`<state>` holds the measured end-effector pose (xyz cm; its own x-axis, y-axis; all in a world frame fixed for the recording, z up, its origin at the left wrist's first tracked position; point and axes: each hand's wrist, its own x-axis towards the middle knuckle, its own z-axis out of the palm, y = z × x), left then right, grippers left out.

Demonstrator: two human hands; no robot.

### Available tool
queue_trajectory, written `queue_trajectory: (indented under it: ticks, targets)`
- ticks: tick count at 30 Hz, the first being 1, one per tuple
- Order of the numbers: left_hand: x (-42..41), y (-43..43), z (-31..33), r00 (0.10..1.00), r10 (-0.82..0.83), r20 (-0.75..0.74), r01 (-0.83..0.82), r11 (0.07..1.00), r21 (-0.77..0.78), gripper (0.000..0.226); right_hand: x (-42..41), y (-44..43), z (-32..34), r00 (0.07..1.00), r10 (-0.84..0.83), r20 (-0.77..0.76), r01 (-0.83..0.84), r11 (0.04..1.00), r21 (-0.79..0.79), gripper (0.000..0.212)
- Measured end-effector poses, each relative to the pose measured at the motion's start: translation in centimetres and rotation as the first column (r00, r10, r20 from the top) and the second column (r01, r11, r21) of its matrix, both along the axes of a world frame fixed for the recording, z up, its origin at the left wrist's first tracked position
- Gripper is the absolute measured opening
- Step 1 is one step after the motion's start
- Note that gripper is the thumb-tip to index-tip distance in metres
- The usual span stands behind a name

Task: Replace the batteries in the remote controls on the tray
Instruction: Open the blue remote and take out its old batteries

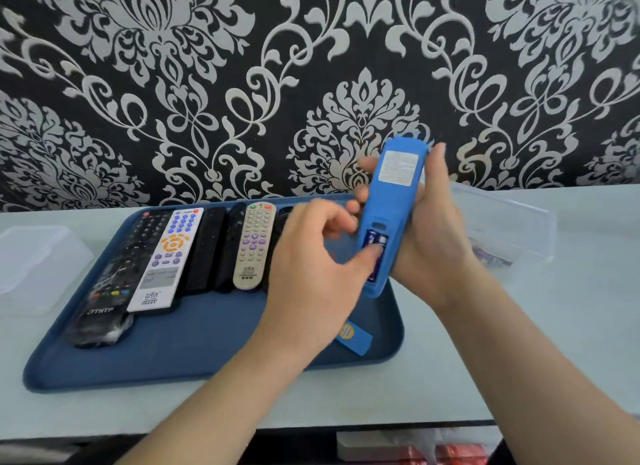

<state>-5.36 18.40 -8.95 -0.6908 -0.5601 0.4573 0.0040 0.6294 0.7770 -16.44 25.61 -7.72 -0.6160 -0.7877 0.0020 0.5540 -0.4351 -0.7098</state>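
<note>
Blue remote: held up above the far right part of the tray, its back to the camera, standing nearly upright and leaning a little to the right.
Right hand: wrapped round the remote from its right side, fingertips showing past its left edge, over the tray's right rim.
Left hand: above the middle right of the tray; the thumb presses into the open battery compartment low on the remote's back. The other fingers curl just beside the remote's left edge.
Battery cover: a blue piece lying in the tray near its front right corner.
Other remotes: a row along the tray's far left side, with a long black remote leftmost, a white remote next, then dark ones, then a beige remote.
Hard to make out: motion blur hides whether the left fingers touch the remote. The thumb covers most of what sits in the compartment. The left wrist hides part of the cover, and the left hand hides the right end of the row.
Beside the tray: a clear container to its left and a clear box to its right, contents unclear.
</note>
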Motion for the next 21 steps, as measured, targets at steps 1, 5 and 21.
queue_trajectory:
  ticks: [1, 5, 21]
  targets:
    - [0.1, -0.2, 0.2, 0.995, -0.052, -0.083, 0.032, 0.972, -0.233, 0.025, 0.0, 0.0, -0.2, 1.0, 0.008, -0.015, -0.008, 0.999, 0.032, 0.075]
    - [0.3, -0.5, 0.5, 0.957, -0.288, -0.029, 0.213, 0.769, -0.603, 0.032, 0.4, -0.1, -0.3, 0.995, 0.042, -0.088, -0.029, 0.989, 0.148, 0.072]
    - [0.9, -1.3, 0.3, 0.985, -0.168, 0.043, 0.157, 0.76, -0.63, 0.027, 0.4, 0.4, 0.1, 0.999, 0.003, -0.052, 0.005, 0.988, 0.152, 0.072]
